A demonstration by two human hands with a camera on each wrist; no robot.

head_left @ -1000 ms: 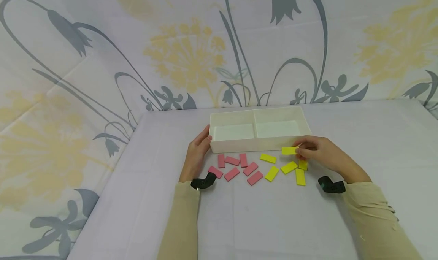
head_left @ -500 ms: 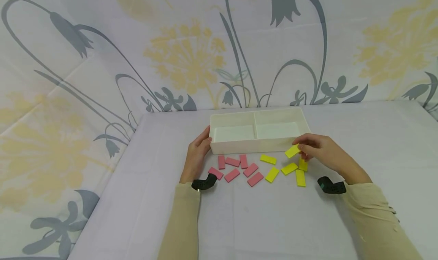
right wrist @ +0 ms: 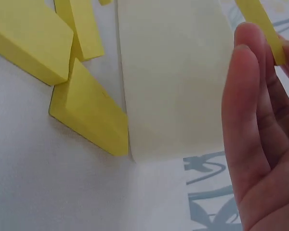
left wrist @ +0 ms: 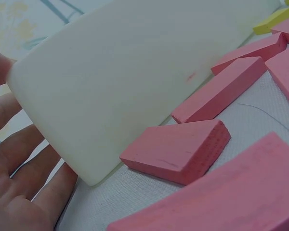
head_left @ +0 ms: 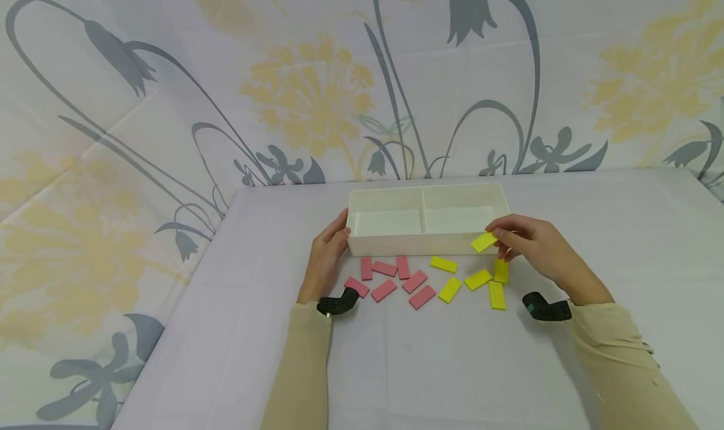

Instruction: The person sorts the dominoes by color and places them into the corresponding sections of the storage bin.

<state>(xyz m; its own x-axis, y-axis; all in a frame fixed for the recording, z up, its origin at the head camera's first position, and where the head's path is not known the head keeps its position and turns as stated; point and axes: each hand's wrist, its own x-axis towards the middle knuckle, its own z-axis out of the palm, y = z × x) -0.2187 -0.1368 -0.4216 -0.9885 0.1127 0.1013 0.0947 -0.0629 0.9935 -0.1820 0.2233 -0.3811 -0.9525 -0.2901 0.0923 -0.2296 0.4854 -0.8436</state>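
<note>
A white two-compartment box (head_left: 407,246) stands on the table. My left hand (head_left: 325,254) rests against its left end, thumb at the front corner. In the left wrist view, the fingers lie fairly straight along the end wall. My right hand (head_left: 534,244) pinches a yellow block (head_left: 482,242) between thumb and fingers, in front of the box's right part. The right wrist view shows the same block (right wrist: 260,29) at its upper right edge. Both compartments show bare floors. Several pink blocks (head_left: 383,290) and several other yellow blocks (head_left: 450,290) lie before the box.
A white cloth (head_left: 407,367) covers the table. Behind and to the left hangs a floral-patterned curtain (head_left: 339,71). The pink blocks are grouped left and the yellow ones right, some touching each other. A divider (head_left: 423,210) splits the box.
My right hand has risen a little with the yellow block, whose outer end now tilts down. The left hand stays at the box's end, and the loose blocks lie as before.
</note>
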